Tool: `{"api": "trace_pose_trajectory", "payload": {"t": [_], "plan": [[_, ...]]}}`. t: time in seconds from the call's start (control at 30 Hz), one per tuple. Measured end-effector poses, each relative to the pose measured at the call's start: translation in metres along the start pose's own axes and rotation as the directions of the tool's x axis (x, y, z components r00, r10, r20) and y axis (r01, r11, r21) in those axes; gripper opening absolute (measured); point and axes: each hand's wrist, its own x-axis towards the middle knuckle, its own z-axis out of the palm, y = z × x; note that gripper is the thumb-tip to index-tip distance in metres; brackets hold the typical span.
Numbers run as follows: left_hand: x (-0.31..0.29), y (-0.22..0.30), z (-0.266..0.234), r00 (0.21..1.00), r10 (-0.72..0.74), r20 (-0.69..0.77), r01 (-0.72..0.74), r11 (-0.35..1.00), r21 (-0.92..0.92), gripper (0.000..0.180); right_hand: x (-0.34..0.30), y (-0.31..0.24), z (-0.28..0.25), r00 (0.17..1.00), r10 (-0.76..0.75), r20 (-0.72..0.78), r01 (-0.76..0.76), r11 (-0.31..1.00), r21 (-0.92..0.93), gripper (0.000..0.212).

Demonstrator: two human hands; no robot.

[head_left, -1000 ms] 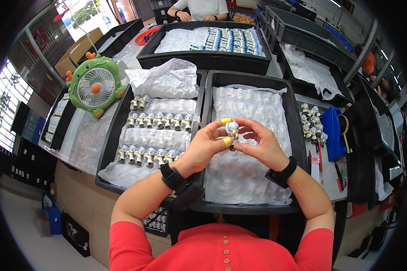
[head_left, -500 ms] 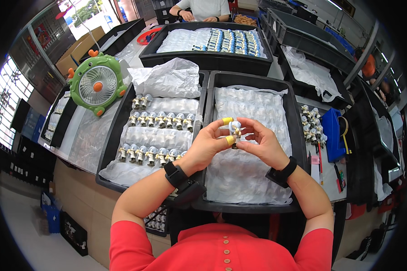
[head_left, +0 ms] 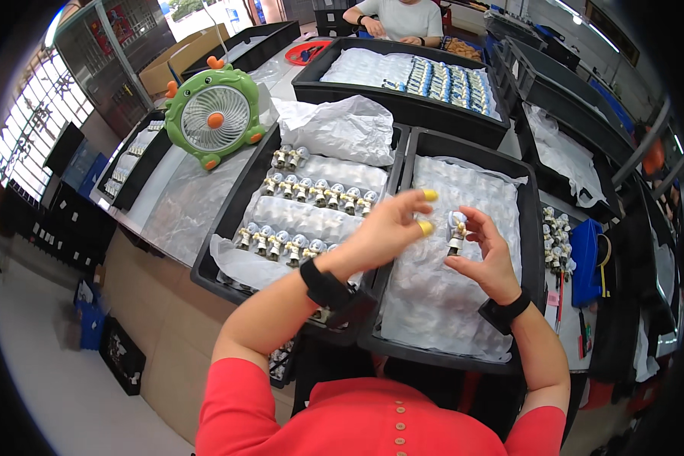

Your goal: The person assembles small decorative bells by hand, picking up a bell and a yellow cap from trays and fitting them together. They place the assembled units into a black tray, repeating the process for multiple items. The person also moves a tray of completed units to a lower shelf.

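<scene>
A small white-haired figurine (head_left: 456, 232) stands upright in the fingers of my right hand (head_left: 488, 257), above the paper-covered right tray (head_left: 463, 319). My left hand (head_left: 391, 230), with yellow finger cots on thumb and forefinger, is apart from it, its fingers spread and empty. To the left, a black tray (head_left: 228, 251) holds rows of similar figurines (head_left: 319, 194) between layers of white padding. Crumpled white paper (head_left: 338, 125) lies at that tray's far end.
A green fan (head_left: 214, 118) stands at the left. Loose figurines (head_left: 557, 239) lie right of the trays, beside a blue container (head_left: 587, 262) and pens. Beyond, a black tray (head_left: 403, 99) holds blue-and-white pieces; a person (head_left: 403, 21) works behind it.
My left hand has let go of the figurine and drawn away to the left. The right hand keeps hold of it. The whole view has turned, shifting the trays rightward.
</scene>
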Motion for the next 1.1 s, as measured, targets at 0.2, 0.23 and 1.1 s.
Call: {"api": "trace_pose_trajectory", "payload": {"t": [0.2, 0.23, 1.1], "plan": [[0.028, -0.016, -0.09, 0.973, 0.14, -0.184, 0.026, 0.724, 0.689, 0.028, 0.003, 0.0, -0.002, 0.999, 0.03, -0.013, -0.03, 0.999, 0.021, 0.071], [0.031, -0.034, -0.094, 0.978, 0.174, -0.117, -0.011, 0.597, 0.802, 0.031, 0.003, -0.001, -0.002, 1.0, 0.023, -0.007, -0.023, 0.999, 0.024, 0.071], [0.046, -0.079, -0.079, 1.0, -0.013, 0.02, -0.015, 0.34, 0.94, 0.051, 0.005, 0.008, -0.01, 0.999, 0.029, -0.028, -0.026, 0.994, 0.103, 0.068]]}}
